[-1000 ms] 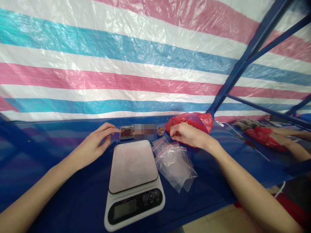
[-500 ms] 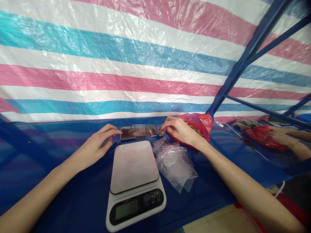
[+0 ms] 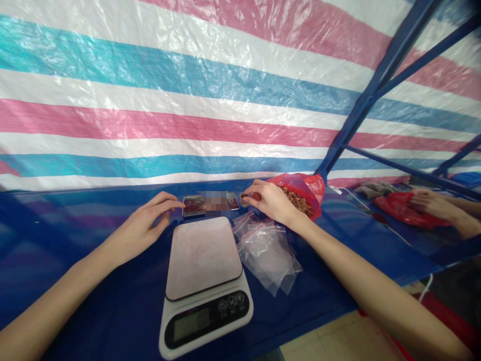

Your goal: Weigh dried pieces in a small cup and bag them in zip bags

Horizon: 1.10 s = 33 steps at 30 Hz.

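Observation:
A white kitchen scale [image 3: 205, 281] stands on the blue table in front of me. My left hand [image 3: 146, 225] rests to its left with the fingers loosely spread, the index fingertip close to a shiny phone [image 3: 195, 205]. My right hand [image 3: 268, 199] is closed in a pinch around a small cup [image 3: 245, 200] of brown bits behind the scale. Just right of that hand lies an open red plastic bag [image 3: 306, 188] holding brown pieces. Several clear zip bags [image 3: 265, 248] lie in a heap to the right of the scale.
A striped tarp [image 3: 188, 100] hangs right behind the table. A blue metal frame [image 3: 361, 105] rises at the right. Further right another person's hand [image 3: 432, 203] rests on a second red bag [image 3: 398, 208]. The table's front edge [image 3: 319, 323] runs near me.
My right hand has moved left from the red bag to the small cup and closed its fingers around it. My left hand has stayed where it was.

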Available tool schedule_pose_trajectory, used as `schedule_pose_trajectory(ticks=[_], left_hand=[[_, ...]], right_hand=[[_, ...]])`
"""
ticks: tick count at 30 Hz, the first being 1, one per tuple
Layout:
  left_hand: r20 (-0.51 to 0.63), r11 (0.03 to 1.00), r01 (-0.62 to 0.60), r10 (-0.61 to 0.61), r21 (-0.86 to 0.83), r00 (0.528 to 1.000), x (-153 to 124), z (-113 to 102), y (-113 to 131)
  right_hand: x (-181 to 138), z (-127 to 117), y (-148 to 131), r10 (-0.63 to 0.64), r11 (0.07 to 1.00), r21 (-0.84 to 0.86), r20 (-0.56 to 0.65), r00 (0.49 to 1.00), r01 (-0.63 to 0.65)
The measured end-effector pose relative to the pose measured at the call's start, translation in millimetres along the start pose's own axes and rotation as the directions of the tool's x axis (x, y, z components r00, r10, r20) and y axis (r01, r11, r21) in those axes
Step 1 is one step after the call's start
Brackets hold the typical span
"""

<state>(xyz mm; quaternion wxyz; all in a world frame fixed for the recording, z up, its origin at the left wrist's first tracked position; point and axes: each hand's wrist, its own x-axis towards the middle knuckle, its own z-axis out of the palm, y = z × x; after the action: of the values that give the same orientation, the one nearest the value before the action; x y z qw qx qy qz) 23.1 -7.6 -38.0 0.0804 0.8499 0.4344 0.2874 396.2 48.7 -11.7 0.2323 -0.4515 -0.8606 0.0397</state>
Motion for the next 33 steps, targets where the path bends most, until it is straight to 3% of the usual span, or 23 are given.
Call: schedule_pose_trajectory(ticks=[11, 19, 22, 27, 33], left_hand=[[0.012, 1.000, 0.004, -0.004, -0.006, 1.000, 0.9, -0.5, 1.4], [0.014, 1.000, -0.004, 0.004, -0.013, 1.000, -0.2, 0.2, -0.7], [0.011, 1.000, -0.007, 0.008, -0.014, 1.000, -0.7, 0.3, -0.5], [0.001, 1.000, -0.006, 0.006, -0.005, 1.000, -0.2, 0.6, -1.0], [0.005, 1.000, -0.001, 0.000, 0.013, 1.000, -1.2, -0.1, -2.7]], right_hand=[[2.5, 4.3, 7.3, 0.017, 0.988, 0.151, 0.001, 1.000, -0.017], [9.1, 8.3, 6.9, 0.088, 0.960, 0.276, -0.152, 0.984, -0.044], [10.9, 5.7, 11.9, 0.058, 0.955, 0.295, -0.147, 0.987, -0.012], [10.6, -7.1, 28.3, 0.029, 0.941, 0.335, -0.243, 0.970, 0.056], [1.8, -6.3, 26.7, -0.146, 0.976, 0.149, -0.090, 0.985, 0.158]])
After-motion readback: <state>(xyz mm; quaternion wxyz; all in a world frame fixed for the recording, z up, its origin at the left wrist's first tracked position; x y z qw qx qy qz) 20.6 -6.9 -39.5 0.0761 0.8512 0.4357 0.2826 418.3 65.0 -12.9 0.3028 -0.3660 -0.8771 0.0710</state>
